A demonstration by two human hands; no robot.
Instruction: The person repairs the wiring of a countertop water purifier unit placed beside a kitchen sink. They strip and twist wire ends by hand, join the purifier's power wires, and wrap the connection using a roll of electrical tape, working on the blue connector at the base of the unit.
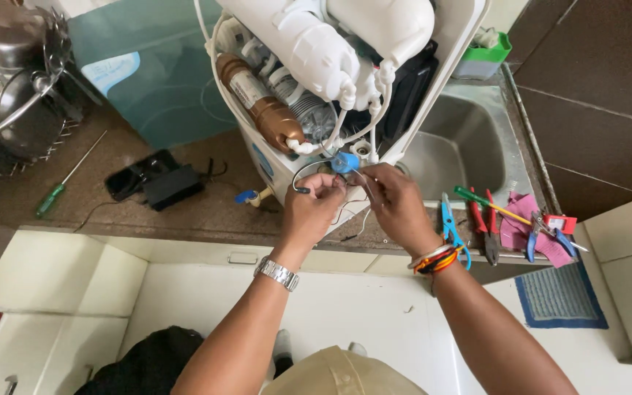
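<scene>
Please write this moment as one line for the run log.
left hand: pinching thin wires | right hand: pinching same wires | site: below opened white water purifier, near small blue plastic fitting | beside: steel sink

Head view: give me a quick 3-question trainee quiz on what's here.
1. True or false: both hands, the left hand and the right hand, are on the thin wires at the base of the opened white water purifier.
2. Which tool lies alone on the counter at the person's left? A) green-handled screwdriver B) hammer C) wrench
3. Fill in: the left wrist bears a metal ____.

Key:
1. True
2. A
3. Watch; the pliers and cutters lie at the right, near the sink.
</scene>
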